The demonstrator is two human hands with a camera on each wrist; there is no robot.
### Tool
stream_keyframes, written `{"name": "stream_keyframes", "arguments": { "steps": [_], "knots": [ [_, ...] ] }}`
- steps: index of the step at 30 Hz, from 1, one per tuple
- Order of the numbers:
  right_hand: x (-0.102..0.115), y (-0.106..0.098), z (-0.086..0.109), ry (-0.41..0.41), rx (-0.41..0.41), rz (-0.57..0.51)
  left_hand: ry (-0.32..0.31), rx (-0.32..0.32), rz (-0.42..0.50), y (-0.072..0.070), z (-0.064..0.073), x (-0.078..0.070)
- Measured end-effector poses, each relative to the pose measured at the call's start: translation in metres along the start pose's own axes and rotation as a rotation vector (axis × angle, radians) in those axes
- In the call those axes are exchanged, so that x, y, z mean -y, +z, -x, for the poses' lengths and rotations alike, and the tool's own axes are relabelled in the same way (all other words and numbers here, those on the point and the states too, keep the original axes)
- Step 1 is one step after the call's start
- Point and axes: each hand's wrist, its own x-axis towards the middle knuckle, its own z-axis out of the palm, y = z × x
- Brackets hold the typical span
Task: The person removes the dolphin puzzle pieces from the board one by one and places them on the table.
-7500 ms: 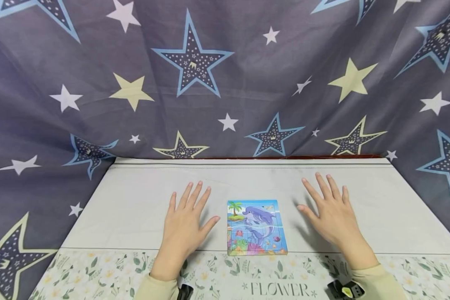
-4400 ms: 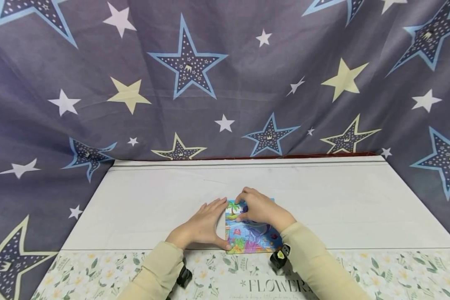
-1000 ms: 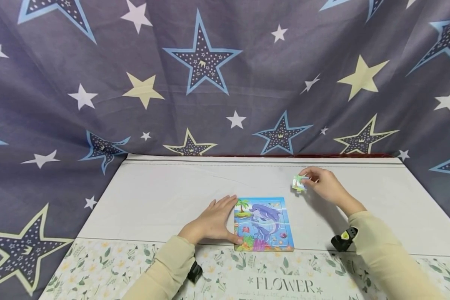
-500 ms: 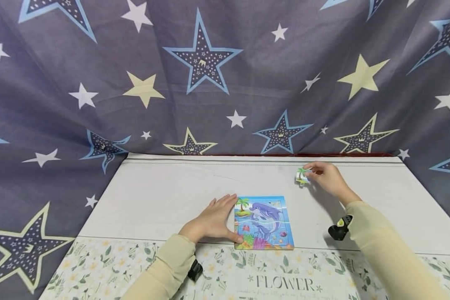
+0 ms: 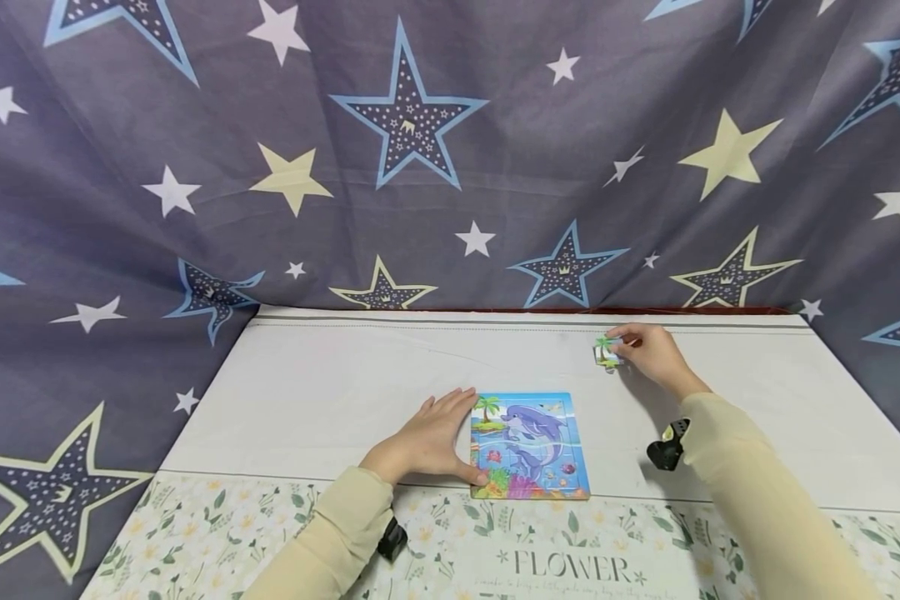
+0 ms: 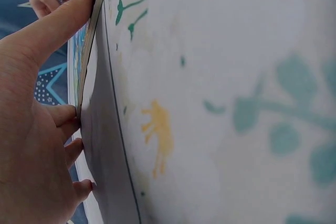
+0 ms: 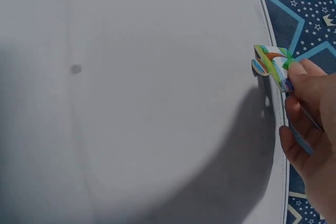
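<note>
A square dolphin jigsaw puzzle (image 5: 528, 450) lies flat on the covered table, with a palm tree in its far left corner. My left hand (image 5: 427, 446) rests along its left edge. Its thumb presses on the near left corner and its fingertips touch the far left corner, as the left wrist view also shows. Farther back and to the right, my right hand (image 5: 648, 357) pinches a small palm-tree puzzle piece (image 7: 273, 65) between thumb and fingers. The piece is tilted at or just above the white cloth; whether it touches I cannot tell.
A white tablecloth (image 5: 330, 400) with a floral band (image 5: 225, 533) and the word FLOWER at the front covers the table. Behind and at the sides hangs a dark curtain (image 5: 487, 158) printed with stars. Black wrist cameras (image 5: 667, 446) sit on both wrists.
My left hand has come to the puzzle's left edge. My right hand has taken the palm-tree piece from the puzzle's far left corner and carried it right and back; lately it moved only slightly.
</note>
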Motion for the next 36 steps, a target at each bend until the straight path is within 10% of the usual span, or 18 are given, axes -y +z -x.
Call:
{"name": "stream_keyframes", "arguments": {
  "steps": [20,36],
  "knots": [
    [-0.001,0.008,0.002,0.096,0.011,0.016,-0.003,0.002,0.004,0.002,0.000,0.001],
    [0.026,0.027,0.006,-0.053,0.047,-0.052,0.001,-0.002,0.011,0.001,0.001,0.001]
  ]
}}
